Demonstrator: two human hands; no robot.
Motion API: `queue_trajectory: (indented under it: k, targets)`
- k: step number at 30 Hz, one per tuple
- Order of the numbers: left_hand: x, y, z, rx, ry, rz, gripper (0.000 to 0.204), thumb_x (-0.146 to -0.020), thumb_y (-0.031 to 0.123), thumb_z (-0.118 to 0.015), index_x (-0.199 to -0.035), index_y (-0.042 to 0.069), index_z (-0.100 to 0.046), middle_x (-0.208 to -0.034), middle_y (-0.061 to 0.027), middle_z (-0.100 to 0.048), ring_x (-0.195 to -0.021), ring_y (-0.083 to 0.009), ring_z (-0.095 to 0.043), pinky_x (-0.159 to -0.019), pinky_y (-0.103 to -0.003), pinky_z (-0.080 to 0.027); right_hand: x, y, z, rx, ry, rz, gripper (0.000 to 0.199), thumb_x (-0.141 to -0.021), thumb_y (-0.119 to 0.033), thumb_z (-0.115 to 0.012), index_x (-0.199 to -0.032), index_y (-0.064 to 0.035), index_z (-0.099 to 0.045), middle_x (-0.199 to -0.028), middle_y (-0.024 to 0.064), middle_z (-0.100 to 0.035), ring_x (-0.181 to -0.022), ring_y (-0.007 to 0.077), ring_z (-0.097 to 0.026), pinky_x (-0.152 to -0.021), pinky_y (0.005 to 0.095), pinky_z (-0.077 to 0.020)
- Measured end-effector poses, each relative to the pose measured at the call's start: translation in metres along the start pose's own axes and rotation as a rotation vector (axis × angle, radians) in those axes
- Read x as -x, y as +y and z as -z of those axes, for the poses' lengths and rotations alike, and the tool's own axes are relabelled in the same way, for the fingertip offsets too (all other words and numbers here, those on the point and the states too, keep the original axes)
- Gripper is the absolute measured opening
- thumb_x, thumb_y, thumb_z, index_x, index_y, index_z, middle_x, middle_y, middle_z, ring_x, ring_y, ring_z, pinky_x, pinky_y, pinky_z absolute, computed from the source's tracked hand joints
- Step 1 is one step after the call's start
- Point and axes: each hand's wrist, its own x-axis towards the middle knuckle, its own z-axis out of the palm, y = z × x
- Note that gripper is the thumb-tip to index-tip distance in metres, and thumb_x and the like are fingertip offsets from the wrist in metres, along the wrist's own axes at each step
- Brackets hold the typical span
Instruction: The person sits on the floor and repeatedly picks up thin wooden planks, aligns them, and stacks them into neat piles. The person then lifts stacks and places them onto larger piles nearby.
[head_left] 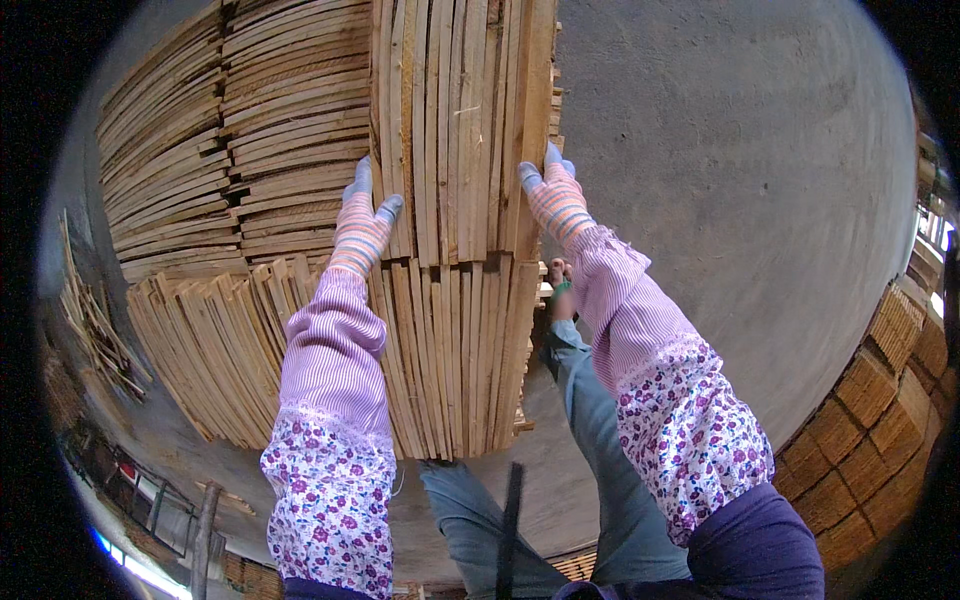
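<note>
Both my hands wear striped orange and grey-blue gloves. Between them runs the upper row of wooden slats (455,130), packed side by side on a tall stack. My left hand (365,220) lies against the row's left side, thumb apart from the fingers. My right hand (556,195) rests on the right outer edge, thumb over the top, fingers partly hidden down the side. The hands press the row from both sides, with neither closed around a single slat. Nearer to me another row of slats (450,350) continues the stack.
More stacked slats (295,120) fill the left, with slanted slats (210,340) nearer. Loose thin sticks (95,310) lie at far left. Grey concrete floor (740,150) spreads to the right. Bundled wood stacks (860,440) stand at the right rim. My foot (562,275) is beside the stack.
</note>
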Motion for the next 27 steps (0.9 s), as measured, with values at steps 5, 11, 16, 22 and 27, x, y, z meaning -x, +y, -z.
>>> queue_trajectory:
  k: [5, 11, 16, 22, 27]
  targets:
    - [0.002, 0.010, 0.009, -0.008, -0.056, 0.052, 0.080, -0.092, 0.033, -0.069, -0.156, 0.015, -0.024, -0.154, -0.0217, -0.035, -0.140, -0.0374, -0.037, -0.114, -0.041, -0.033, 0.001, 0.003, -0.001, 0.073, 0.037, 0.009, 0.062, -0.095, -0.033, -0.057, -0.151, -0.0211, -0.031, -0.140, 0.0266, -0.046, -0.128, 0.0433, -0.049, -0.105, 0.0475, -0.0416]
    - [0.002, -0.005, 0.021, 0.151, -0.007, 0.091, 0.067, -0.094, 0.031, -0.067, -0.151, 0.016, -0.037, -0.148, -0.0195, -0.045, -0.136, -0.0329, -0.045, -0.112, -0.039, -0.037, 0.024, -0.007, -0.004, 0.033, 0.065, -0.009, 0.071, -0.095, -0.037, -0.057, -0.153, -0.0120, -0.024, -0.142, 0.0273, -0.046, -0.128, 0.0433, -0.049, -0.106, 0.0472, -0.0410]
    - [-0.002, -0.027, 0.013, 0.487, -0.020, 0.130, 0.058, -0.095, 0.024, -0.067, -0.143, 0.000, -0.046, -0.143, -0.0148, -0.053, -0.131, -0.0253, -0.050, -0.110, -0.034, -0.038, 0.053, 0.024, 0.012, -0.102, 0.153, 0.026, 0.060, -0.096, -0.038, -0.056, -0.148, -0.0124, -0.038, -0.140, 0.0221, -0.050, -0.127, 0.0378, -0.052, -0.103, 0.0430, -0.0431]
    - [-0.006, -0.022, 0.011, 0.246, 0.019, 0.087, 0.053, -0.098, 0.023, -0.061, -0.144, 0.002, -0.045, -0.140, -0.0168, -0.056, -0.129, -0.0255, -0.053, -0.108, -0.033, -0.040, 0.087, 0.094, 0.041, -0.327, 0.091, -0.014, 0.049, -0.099, -0.026, -0.055, -0.144, -0.0098, -0.044, -0.139, 0.0191, -0.054, -0.127, 0.0298, -0.053, -0.104, 0.0366, -0.0424]
    - [-0.013, -0.024, 0.013, 0.182, 0.175, 0.179, 0.043, -0.099, 0.015, -0.053, -0.141, 0.008, -0.049, -0.131, -0.0197, -0.061, -0.115, -0.0314, -0.061, -0.098, -0.037, -0.046, 0.113, 0.096, 0.041, -0.340, 0.044, 0.125, 0.044, -0.099, -0.018, -0.055, -0.140, -0.0043, -0.048, -0.133, 0.0164, -0.059, -0.122, 0.0246, -0.056, -0.102, 0.0346, -0.0435]
